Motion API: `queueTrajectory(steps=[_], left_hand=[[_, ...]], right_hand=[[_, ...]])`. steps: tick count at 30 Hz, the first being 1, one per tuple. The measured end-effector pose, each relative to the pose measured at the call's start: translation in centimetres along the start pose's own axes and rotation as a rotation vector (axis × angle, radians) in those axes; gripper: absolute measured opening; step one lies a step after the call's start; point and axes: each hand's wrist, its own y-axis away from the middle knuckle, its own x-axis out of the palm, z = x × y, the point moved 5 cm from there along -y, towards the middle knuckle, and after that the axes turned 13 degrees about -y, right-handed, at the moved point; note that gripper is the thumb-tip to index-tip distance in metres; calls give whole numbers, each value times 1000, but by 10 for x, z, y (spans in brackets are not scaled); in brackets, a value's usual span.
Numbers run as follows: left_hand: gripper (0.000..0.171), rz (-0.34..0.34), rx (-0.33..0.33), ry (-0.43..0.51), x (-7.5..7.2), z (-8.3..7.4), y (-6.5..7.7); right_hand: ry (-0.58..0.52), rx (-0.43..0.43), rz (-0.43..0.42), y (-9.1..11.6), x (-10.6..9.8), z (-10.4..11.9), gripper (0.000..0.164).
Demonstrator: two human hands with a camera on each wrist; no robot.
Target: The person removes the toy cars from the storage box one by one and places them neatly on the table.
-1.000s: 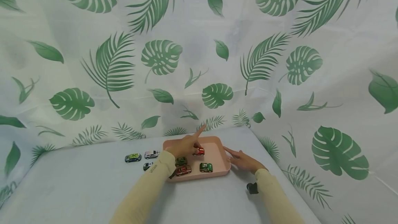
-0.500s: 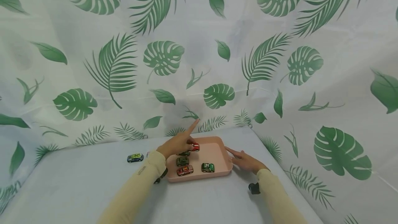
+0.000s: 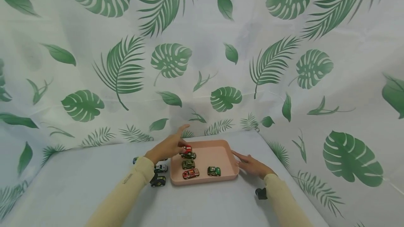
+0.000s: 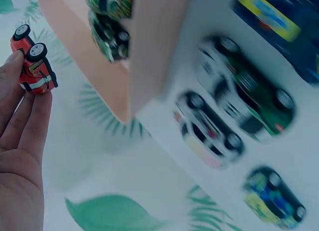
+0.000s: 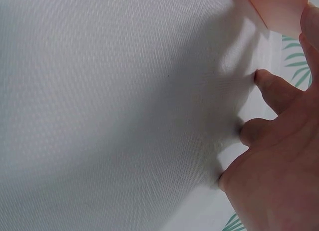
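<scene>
My left hand [image 3: 168,147] pinches a red toy car [image 4: 35,66] between thumb and fingers, with the index finger pointing up and away. In the head view this hand is over the back left corner of the pink tray [image 3: 205,181]. Inside the tray, a camouflage toy car [image 3: 188,155], a green toy car [image 3: 188,164] and a red toy car [image 3: 190,173] line the left side. A green-and-white toy car [image 3: 214,171] sits nearer the right. My right hand [image 3: 252,166] is at the tray's right side, fingertips on the table and one finger against the tray wall.
Left of the tray are more toy cars: a black one [image 3: 157,181], a white-and-black one [image 3: 161,168], a white one [image 4: 209,128] and a yellow-and-blue one [image 4: 274,198]. A leaf-patterned cloth [image 3: 202,62] hangs behind the white table [image 3: 79,185].
My left hand has carried the red toy car from the tray's middle leftward to its back left corner. The right hand has stayed by the tray. The view has shifted slightly.
</scene>
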Motion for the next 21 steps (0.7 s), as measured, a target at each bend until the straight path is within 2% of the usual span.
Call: queueTrajectory(steps=[7,15,21], left_hand=[[100,-40,-43,19,-19,18,27],[100,-35,-131,10,-28,45,52],[98,-38,-149,-18,-35,61,72]], right_hand=[[-3,-3,0,1,0,-1,67],[3,33,-10,-1,1,-4,70],[15,34,-3,-5,1,-3,71]])
